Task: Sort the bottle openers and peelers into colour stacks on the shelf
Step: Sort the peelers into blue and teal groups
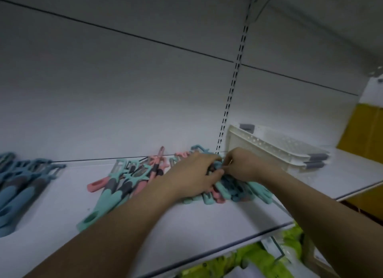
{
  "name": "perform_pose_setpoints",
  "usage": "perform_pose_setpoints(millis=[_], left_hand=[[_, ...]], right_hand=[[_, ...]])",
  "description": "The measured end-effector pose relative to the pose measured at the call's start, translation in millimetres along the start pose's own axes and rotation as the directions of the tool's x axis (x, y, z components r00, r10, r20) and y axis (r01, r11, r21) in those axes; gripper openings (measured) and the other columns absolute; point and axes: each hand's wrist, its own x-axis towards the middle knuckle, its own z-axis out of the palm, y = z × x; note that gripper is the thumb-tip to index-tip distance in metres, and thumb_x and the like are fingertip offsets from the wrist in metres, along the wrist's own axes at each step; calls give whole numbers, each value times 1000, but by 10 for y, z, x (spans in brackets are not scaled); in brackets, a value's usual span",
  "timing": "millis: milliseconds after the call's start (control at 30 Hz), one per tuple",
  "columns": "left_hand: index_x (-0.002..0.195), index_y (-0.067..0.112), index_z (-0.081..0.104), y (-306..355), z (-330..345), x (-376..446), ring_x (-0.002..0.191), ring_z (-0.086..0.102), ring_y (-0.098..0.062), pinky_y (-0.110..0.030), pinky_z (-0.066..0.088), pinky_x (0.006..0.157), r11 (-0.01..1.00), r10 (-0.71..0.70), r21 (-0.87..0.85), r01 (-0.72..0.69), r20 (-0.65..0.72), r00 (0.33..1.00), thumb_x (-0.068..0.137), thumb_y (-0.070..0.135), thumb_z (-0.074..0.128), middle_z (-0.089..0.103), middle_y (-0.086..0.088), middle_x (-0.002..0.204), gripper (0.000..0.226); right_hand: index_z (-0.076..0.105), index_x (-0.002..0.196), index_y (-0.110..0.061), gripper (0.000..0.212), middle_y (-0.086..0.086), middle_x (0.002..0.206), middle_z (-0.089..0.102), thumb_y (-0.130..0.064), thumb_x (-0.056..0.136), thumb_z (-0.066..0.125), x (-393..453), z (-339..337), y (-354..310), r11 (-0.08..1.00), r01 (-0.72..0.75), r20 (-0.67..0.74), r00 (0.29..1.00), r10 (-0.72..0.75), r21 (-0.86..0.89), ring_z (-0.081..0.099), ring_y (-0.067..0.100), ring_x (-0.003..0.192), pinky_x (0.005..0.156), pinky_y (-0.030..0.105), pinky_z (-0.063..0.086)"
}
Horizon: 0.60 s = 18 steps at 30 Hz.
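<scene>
- Left fingers (214,175) curled down into the mixed pile (230,189), gripping tools there; which tool exactly cannot be told, the frame is blurred.
- Right fingers (224,165) bent and pinching something small at the top of the same pile, tip to tip with the left fingers.
- Left hand (190,174) lies palm down over the pile's left part; right hand (243,165) comes in from the right, just beside the left, the two touching at the fingertips.
- Mixed pile: teal, pink and dark blue-grey peelers and openers, tangled, on the white shelf (186,226) near its back wall, just left of the slotted upright (232,103).
- Second loose group (124,180) to the left of the hands: teal and pink tools with grey handle patches, handles pointing toward the front edge; one teal handle (89,219) reaches nearest the front.
- Blue stack (22,186) at the far left of the shelf, well apart from the pile: all blue tools, lying side by side, heads toward the back wall.
- White perforated baskets (277,149), nested, with grey grips, stand on the neighbouring shelf section, right of the upright and near the right hand.
- Yellow-green packages (259,255) show on the level below the shelf front.
- Yellow surface (364,132) at the right edge behind the baskets; what it is cannot be told.
</scene>
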Motion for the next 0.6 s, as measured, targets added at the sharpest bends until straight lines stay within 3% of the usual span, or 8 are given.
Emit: perform_pose_setpoints(millis=[167, 300, 333, 400, 433, 500, 567, 600], left_hand=[[99, 27, 62, -27, -38, 8, 109, 45, -19, -37, 40, 87, 973, -108, 206, 104, 11, 994, 94, 47, 48, 55, 2, 111, 25], [99, 23, 68, -55, -77, -66, 102, 54, -23, -38, 43, 84, 961, -131, 223, 165, -163, 978, 94, 36, 49, 62, 1, 104, 23], [99, 22, 70, -57, -88, -80, 96, 57, -23, -37, 46, 81, 968, -150, 162, 191, -235, 960, 95, 35, 48, 64, 0, 101, 26], [95, 17, 71, -21, -129, -113, 77, 63, -19, -32, 49, 68, 950, -296, -197, 241, -325, 898, 98, 32, 48, 69, 1, 92, 27], [93, 16, 71, -1, -142, -108, 72, 64, -17, -30, 49, 65, 867, -398, -433, 248, -301, 866, 99, 31, 50, 70, 2, 89, 27], [95, 12, 69, 17, -176, -70, 81, 69, -21, -31, 52, 71, 574, -522, -789, 218, -148, 840, 100, 33, 51, 73, -5, 93, 28], [100, 5, 66, 37, -187, -62, 84, 73, -29, -33, 56, 69, 286, -522, -941, 181, 6, 853, 101, 31, 52, 74, -16, 96, 30], [100, 3, 64, 47, -190, -73, 82, 73, -31, -35, 58, 68, 218, -517, -963, 161, 26, 856, 101, 28, 52, 73, -19, 96, 28]], right_hand=[[68, 90, -2, 23, 11, 87, 65, -25, 87, 69, -5, 76, -59, 996, -48, 19, 999, 46, 81, 62, 24, 83, 66, 28, 47], [71, 91, -3, 26, 8, 86, 70, -29, 91, 67, -70, -110, -70, 958, -104, -1, 994, 108, 267, 64, 19, 75, 65, 28, 53], [71, 89, -5, 26, 9, 86, 70, -31, 91, 67, -86, -157, -73, 939, -97, -17, 994, 109, 330, 65, 19, 76, 67, 30, 55], [67, 92, -9, 22, 8, 84, 69, -31, 91, 68, -138, -221, -119, 885, -43, -45, 996, 72, 463, 63, 16, 72, 64, 29, 53], [64, 95, -11, 20, 7, 82, 68, -30, 90, 69, -168, -233, -149, 854, -8, -57, 997, 44, 520, 61, 14, 68, 62, 29, 52], [60, 102, -13, 22, 4, 72, 67, -28, 89, 71, -242, -234, -218, 799, 51, -53, 998, -24, 600, 58, 10, 58, 57, 26, 52], [60, 106, -8, 22, 0, 63, 64, -21, 92, 69, -341, -228, -289, 752, 104, -1, 991, -136, 651, 54, 6, 47, 47, 18, 46], [61, 108, -5, 20, 0, 63, 63, -18, 94, 66, -382, -227, -314, 736, 126, 27, 981, -192, 666, 53, 6, 45, 46, 17, 45]])
